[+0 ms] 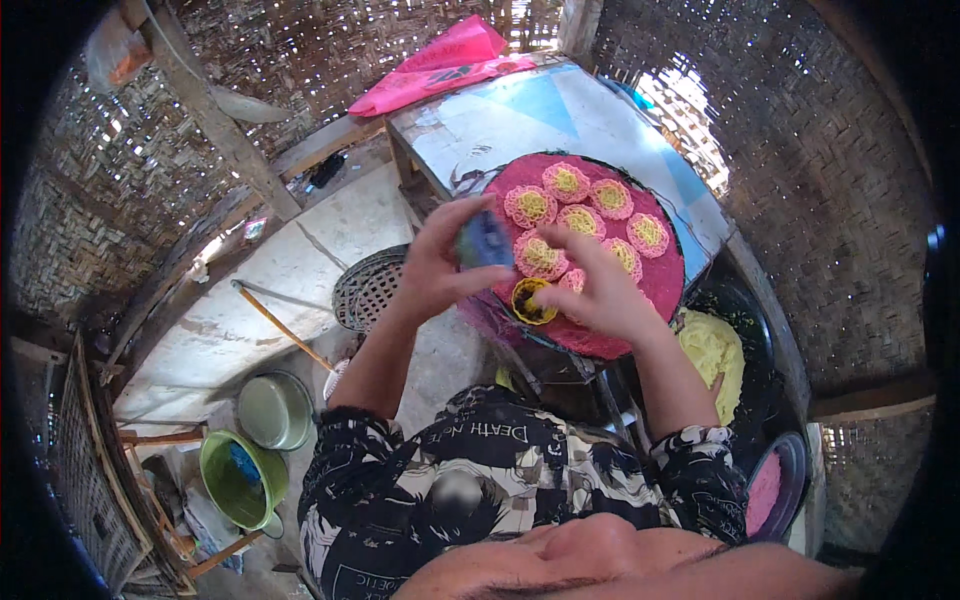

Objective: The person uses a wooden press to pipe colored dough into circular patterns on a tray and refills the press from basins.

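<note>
My left hand (435, 268) holds a blurred blue object (482, 238) at the left edge of a round pink tray (650, 285). My right hand (605, 290) is over the tray with index finger and thumb apart, the thumb at a small yellow round mould (532, 308) with dark stuff inside. Several lacy flower-shaped pieces, pink with yellow centres (530, 206), lie on the tray, some partly hidden by my right hand.
The tray rests on a white-and-blue board (490, 115), pink plastic (430, 75) behind. Yellow dough (712, 355) in a black basin and a tub of pink stuff (762, 495) are right. Left are a woven basket (370, 290), green basin (222, 480), metal pot (275, 408) and long-handled tool (280, 320).
</note>
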`<state>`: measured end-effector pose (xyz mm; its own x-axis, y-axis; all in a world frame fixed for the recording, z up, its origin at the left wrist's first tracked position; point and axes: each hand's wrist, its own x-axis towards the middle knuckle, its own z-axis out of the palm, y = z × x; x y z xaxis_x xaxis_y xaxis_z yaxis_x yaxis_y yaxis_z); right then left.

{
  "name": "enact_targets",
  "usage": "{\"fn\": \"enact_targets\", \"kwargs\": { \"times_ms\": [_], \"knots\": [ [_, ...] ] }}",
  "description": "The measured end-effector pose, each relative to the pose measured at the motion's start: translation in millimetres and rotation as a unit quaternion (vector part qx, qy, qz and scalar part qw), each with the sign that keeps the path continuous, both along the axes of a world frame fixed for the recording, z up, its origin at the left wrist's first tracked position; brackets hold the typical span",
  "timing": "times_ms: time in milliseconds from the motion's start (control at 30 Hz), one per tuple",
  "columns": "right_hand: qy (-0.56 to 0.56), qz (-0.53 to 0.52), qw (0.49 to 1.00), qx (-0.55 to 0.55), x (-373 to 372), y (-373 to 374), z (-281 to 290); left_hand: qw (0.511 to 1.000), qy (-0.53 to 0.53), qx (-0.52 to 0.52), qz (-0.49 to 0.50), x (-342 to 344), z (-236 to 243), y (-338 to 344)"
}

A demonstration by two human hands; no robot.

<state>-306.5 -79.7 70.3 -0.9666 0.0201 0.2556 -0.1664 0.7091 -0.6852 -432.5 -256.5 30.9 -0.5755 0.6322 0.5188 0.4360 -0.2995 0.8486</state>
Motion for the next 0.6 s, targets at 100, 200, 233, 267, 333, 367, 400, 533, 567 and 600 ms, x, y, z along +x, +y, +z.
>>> {"fn": "enact_targets", "kwargs": {
  "times_ms": [100,200,233,267,333,367,400,533,567,600],
  "knots": [
    [0.034,-0.013,0.981,-0.192,-11,3,23,0.966,0.254,-0.032,0.034,1,35,41],
    [0.035,-0.123,0.978,-0.163,-12,21,47,0.965,0.261,-0.007,-0.028,-4,64,75],
    [0.033,-0.123,0.971,-0.202,-8,26,55,0.961,0.273,-0.021,-0.045,-10,71,80],
    [0.043,-0.135,0.968,-0.208,-3,33,56,0.956,0.285,-0.034,-0.063,-15,74,84],
    [0.064,-0.155,0.959,-0.227,10,52,57,0.984,0.154,-0.048,-0.074,-31,71,85],
    [0.015,-0.191,0.957,-0.217,18,65,53,0.993,0.080,-0.055,-0.070,-44,62,84],
    [-0.011,-0.234,0.962,-0.139,30,79,46,0.995,0.004,-0.062,-0.076,-57,54,86],
    [-0.136,-0.333,0.929,0.091,60,120,-4,0.986,-0.135,-0.046,-0.082,-95,13,90],
    [-0.169,-0.342,0.916,0.124,65,125,-12,0.987,-0.126,-0.028,-0.095,-95,7,91],
    [-0.171,-0.343,0.914,0.135,68,124,-20,0.983,-0.158,-0.023,-0.094,-98,4,93]
  ]
}}
